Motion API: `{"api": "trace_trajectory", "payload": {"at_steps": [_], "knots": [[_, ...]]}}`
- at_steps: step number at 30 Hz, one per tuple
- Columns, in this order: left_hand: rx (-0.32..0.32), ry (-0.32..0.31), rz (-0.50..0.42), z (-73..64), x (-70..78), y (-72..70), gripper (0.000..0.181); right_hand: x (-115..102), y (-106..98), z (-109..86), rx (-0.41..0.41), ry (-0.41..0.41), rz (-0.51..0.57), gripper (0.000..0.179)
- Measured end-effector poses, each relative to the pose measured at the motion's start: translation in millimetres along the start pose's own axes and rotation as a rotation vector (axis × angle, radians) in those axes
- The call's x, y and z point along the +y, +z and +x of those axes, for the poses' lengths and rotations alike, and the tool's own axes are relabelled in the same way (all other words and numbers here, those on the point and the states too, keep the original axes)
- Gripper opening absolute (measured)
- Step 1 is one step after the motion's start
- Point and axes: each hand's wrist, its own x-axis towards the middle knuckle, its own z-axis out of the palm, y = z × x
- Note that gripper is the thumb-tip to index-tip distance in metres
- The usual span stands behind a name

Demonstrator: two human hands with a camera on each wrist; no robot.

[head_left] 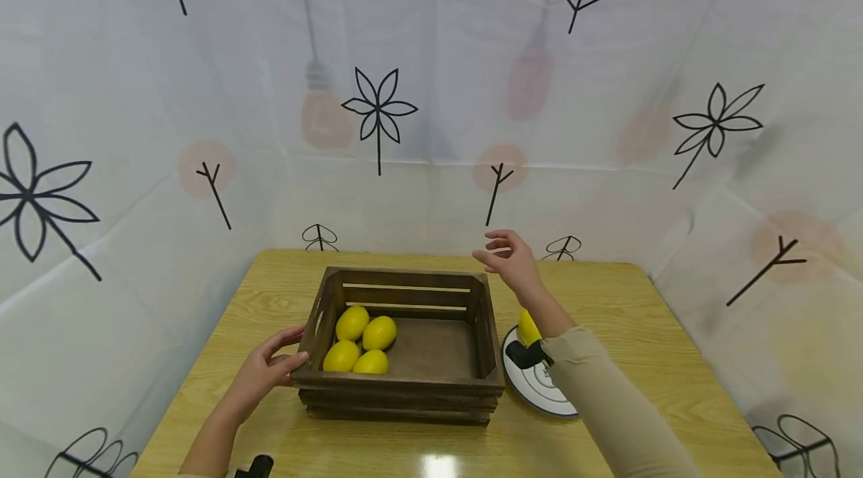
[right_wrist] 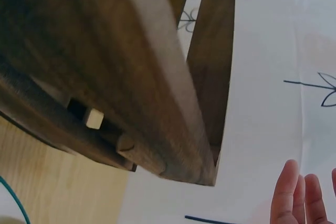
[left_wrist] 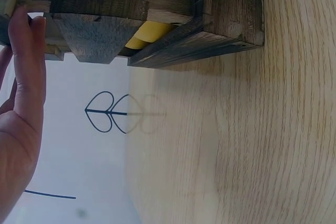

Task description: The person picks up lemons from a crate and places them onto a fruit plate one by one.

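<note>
A dark wooden crate [head_left: 401, 380] stands on the table with several lemons [head_left: 371, 333] in its left part. At its left end, my left hand [head_left: 266, 369] grips the upper rim, thumb on the edge and other fingertips partly hidden. That hand [left_wrist: 26, 77] also shows in the left wrist view against the slatted crate [left_wrist: 231, 9]. My right hand [head_left: 512, 261] is raised over the far right corner, fingers loosely bent and holding nothing. Its fingers [right_wrist: 286, 195] appear apart from the crate [right_wrist: 121, 77] in the right wrist view.
Right of the crate lies a white plate [head_left: 539, 392] with a dark rim, partly covered by the right forearm. A lemon [head_left: 527, 328] on it is half hidden by the wrist. Behind the wooden table [head_left: 600, 291] hangs a white patterned cloth [head_left: 431, 201].
</note>
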Motion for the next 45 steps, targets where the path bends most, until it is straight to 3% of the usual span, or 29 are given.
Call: {"api": "trace_trajectory", "payload": {"at_steps": [30,45], "knots": [[0.000,0.015,0.009,1.6,0.2,-2.4,0.055,-6.8,51.6,15.4,-0.076,-0.050,0.052,0.043],[0.000,0.006,0.004,1.4,1.8,-1.0,0.054,-2.9,85.3,18.4,-0.124,-0.018,0.077,0.042]]}}
